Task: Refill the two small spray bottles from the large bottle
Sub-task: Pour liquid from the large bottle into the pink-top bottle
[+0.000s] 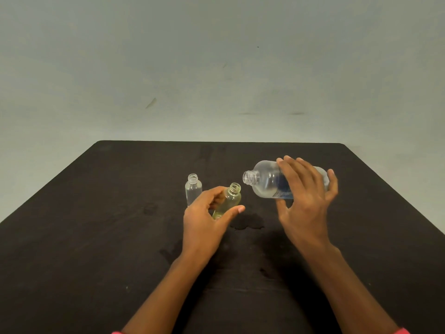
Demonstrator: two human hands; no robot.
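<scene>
I am observing a dark table [96, 237] set against a pale grey-green wall [216, 68]. The left hand [207, 220] is holding the yellowish small bottle [230, 201], with fingers and thumb curled round its lower body. This bottle is leaning to the right with its uncapped neck pointing up and right, and it is carrying pale yellow liquid. I cannot tell whether its base is touching the table, as the hand is covering it.

The clear small bottle [193, 189] is standing upright and uncapped on the table, just behind the left hand and to the left of the yellowish one.

The right hand [303, 203] is gripping the large bottle [267, 180], fingers spread over its top and thumb under it. The bottle is lying close to horizontal above the table, its open mouth facing left, near the neck of the yellowish small bottle but apart from it. A little liquid is sitting along its lower side.

A wet patch [248, 221] is showing on the table between the two hands.
</scene>
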